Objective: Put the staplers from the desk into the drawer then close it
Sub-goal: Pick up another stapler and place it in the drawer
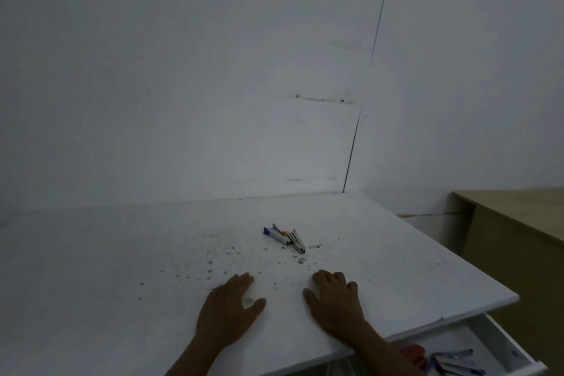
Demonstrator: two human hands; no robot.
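Note:
Two small staplers lie side by side on the white desk (pixel 122 268): one white with a purple end (pixel 276 234), one white with orange trim (pixel 297 243). My left hand (pixel 227 308) and my right hand (pixel 334 302) rest flat on the desktop, palms down, fingers spread, a short way in front of the staplers and holding nothing. Below the desk's right front edge a white drawer (pixel 506 345) stands open. Inside it lie a red stapler (pixel 413 352) and several blue and grey staplers (pixel 454 362).
The desktop is speckled with small grey flecks around the staplers. A white wall rises right behind the desk. A light wooden table (pixel 518 223) stands to the right, beyond a gap at the desk's right edge.

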